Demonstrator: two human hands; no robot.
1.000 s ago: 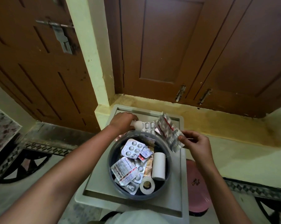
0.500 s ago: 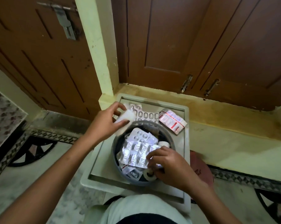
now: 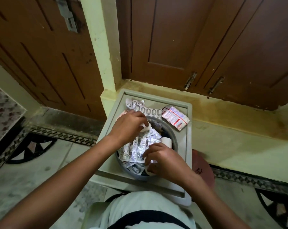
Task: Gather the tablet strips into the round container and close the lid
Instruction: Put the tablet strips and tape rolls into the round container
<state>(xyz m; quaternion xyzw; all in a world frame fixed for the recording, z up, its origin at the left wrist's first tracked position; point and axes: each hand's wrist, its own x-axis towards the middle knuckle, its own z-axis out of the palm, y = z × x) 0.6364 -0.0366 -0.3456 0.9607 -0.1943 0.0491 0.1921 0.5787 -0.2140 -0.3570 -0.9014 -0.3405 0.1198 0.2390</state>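
A round grey container stands on a grey plastic stool and holds several silver tablet strips and a white tape roll. My left hand is over the container's far left rim, fingers closed on a small white item. My right hand rests inside the container at its near right, pressing on the strips. Behind the container lie a silver strip with oval tablets and a red-and-white printed strip.
Brown wooden doors and a pale yellow pillar stand behind the stool. A yellow step runs to the right. A reddish-pink round lid or stool sits on the patterned floor right of the stool.
My left hand has moved down over the container's rim with the white item. My right hand stays inside the container on the strips. The camera view has shifted slightly closer.
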